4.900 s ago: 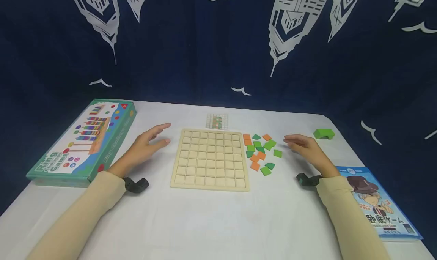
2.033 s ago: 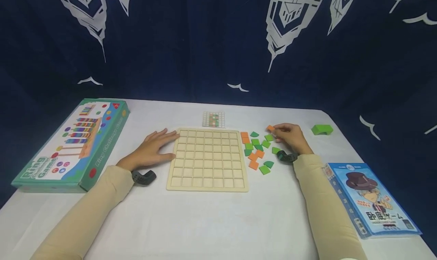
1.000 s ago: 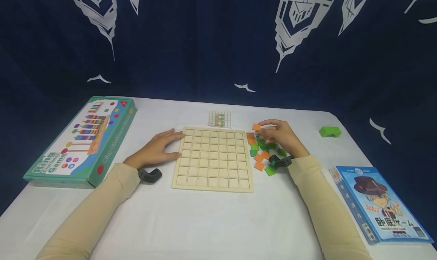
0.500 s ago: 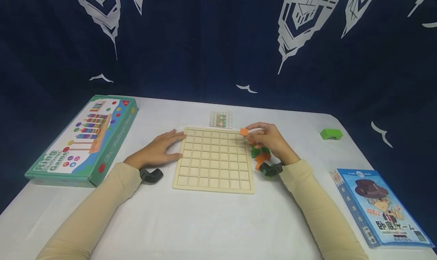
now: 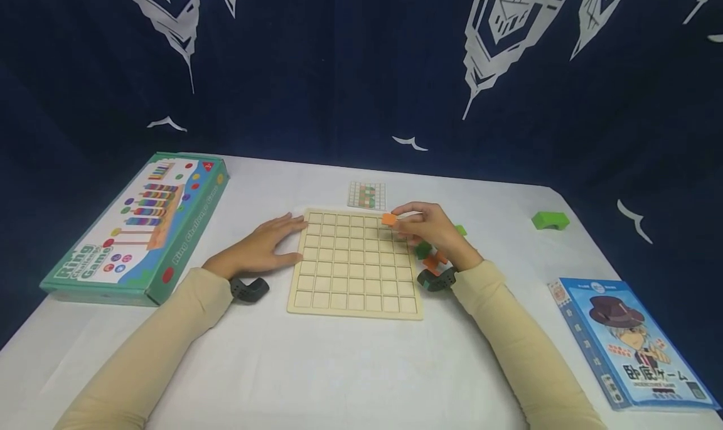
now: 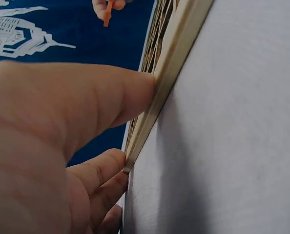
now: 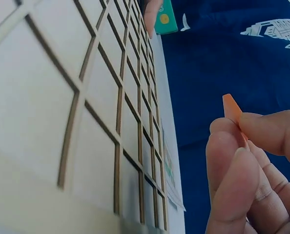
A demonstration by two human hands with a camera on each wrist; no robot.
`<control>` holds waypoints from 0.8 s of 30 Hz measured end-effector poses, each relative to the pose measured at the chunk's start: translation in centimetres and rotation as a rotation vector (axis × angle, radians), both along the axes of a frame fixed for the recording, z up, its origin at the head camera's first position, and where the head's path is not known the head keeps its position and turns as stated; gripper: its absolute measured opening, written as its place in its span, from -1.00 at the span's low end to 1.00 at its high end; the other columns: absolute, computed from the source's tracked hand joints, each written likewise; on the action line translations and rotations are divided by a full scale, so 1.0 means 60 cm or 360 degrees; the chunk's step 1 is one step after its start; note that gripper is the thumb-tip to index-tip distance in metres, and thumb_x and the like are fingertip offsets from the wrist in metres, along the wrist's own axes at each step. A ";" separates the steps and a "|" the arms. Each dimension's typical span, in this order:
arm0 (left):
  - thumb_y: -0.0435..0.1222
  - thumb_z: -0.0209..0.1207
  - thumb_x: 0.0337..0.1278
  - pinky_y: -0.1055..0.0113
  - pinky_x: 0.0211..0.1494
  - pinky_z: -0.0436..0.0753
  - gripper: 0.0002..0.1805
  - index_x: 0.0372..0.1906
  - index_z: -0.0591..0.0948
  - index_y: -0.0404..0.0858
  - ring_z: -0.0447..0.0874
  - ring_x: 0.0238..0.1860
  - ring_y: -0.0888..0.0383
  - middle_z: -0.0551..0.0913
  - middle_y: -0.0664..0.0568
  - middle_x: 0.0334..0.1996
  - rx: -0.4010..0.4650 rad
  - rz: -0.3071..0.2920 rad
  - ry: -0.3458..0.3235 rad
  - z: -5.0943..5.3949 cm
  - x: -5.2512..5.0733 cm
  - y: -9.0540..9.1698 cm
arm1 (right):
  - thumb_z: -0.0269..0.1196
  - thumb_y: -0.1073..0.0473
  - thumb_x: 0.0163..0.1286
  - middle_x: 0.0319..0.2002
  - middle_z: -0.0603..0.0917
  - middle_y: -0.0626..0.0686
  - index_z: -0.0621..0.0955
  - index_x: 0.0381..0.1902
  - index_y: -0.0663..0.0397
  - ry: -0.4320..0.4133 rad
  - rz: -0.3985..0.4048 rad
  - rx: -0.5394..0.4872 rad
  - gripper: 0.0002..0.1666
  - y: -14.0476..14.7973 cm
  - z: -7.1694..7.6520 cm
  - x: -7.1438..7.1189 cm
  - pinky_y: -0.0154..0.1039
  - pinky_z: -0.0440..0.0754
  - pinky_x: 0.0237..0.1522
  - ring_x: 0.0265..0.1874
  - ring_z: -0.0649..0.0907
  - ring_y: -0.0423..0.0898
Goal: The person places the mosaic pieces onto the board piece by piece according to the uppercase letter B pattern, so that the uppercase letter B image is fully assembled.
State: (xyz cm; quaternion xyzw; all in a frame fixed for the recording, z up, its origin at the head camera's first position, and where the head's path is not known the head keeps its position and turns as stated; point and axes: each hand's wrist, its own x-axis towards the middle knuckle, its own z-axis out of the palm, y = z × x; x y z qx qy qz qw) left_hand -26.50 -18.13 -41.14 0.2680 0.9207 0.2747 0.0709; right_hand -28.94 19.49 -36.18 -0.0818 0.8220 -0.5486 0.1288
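Note:
A pale wooden grid board [image 5: 356,263] lies flat on the white table. At its left edge rests my left hand [image 5: 257,248], fingers extended; in the left wrist view the thumb and fingertips touch the board's rim [image 6: 167,80]. Over the board's far right corner, my right hand [image 5: 432,229] pinches an orange square tile [image 5: 388,219] between thumb and fingers. The right wrist view shows that orange tile [image 7: 231,108] edge-on, held apart from the board. Beneath and beside the right hand lie loose orange tiles [image 5: 432,263] and green tiles [image 5: 423,249], partly hidden by it.
Behind the board lies a small pattern card [image 5: 367,195] with a printed grid. A green ring-game box [image 5: 135,229] is at the left. On the right are a green arch block [image 5: 550,220] and a blue game box [image 5: 632,342].
The right hand picked up an orange tile from the far side of the loose tiles and carried it left, over the board. The left hand moved right onto the board's edge.

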 end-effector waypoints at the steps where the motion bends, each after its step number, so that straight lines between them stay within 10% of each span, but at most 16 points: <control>1: -0.06 0.24 0.45 -0.29 0.73 -0.09 -0.16 0.66 0.29 -0.35 -0.09 0.74 -0.28 0.19 -0.24 0.70 -0.0004 0.0001 0.0002 -0.001 0.000 0.000 | 0.41 0.29 0.49 -0.12 0.89 0.11 0.63 0.31 0.31 -0.0006 0.0005 -0.0004 -0.51 -0.003 -0.001 -0.001 -0.31 0.74 -0.28 -0.26 0.81 -0.15; 24: -0.04 0.30 0.40 -0.32 0.72 -0.08 -0.13 0.68 0.32 -0.28 -0.05 0.74 -0.24 0.22 -0.17 0.70 0.0029 0.0043 0.0016 -0.011 -0.004 -0.006 | 0.34 0.39 0.49 -0.25 0.82 -0.02 0.63 0.26 0.37 -0.0103 0.0193 -0.0079 -0.58 -0.091 -0.026 -0.031 -0.40 0.69 -0.45 -0.40 0.73 -0.20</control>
